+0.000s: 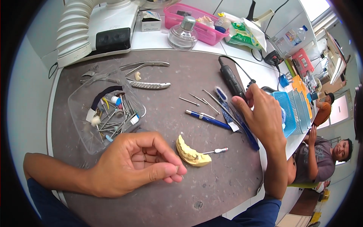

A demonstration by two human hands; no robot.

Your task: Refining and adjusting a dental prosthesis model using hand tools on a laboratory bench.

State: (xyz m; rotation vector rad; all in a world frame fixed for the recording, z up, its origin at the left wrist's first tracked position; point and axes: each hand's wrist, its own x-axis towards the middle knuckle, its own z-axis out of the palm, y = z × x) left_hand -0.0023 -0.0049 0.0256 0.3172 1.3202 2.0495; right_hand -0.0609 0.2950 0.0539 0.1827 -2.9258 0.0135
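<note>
From where I sit, the brown mat [223, 172] has its left edge running just past the clear plastic box [81, 113] of burs, so that side is tight for me. The steel pliers [149, 85] lie above the box, partly behind its wall. My widest bare stretch of mat is at the lower middle, below the yellow dental cast [191, 154]; on the right, the blue basket [288, 113] stands past the mat edge and narrows my way.

My left hand [130, 162] is curled loosely, thumb and forefinger pressed together at the tips on what looks like a thin sliver [183, 176], just beside the cast, which lies on the mat between my two hands. My right hand [262, 113] is half curled, thumb and fingers at the lower end of the dark handpiece [231, 80]; I can't tell whether they grip it or only touch it.

The sliver is too small for me to name. The burs overlap too much to count, my right hand hides the handpiece's lower end, and the left forearm covers part of the mat.
</note>
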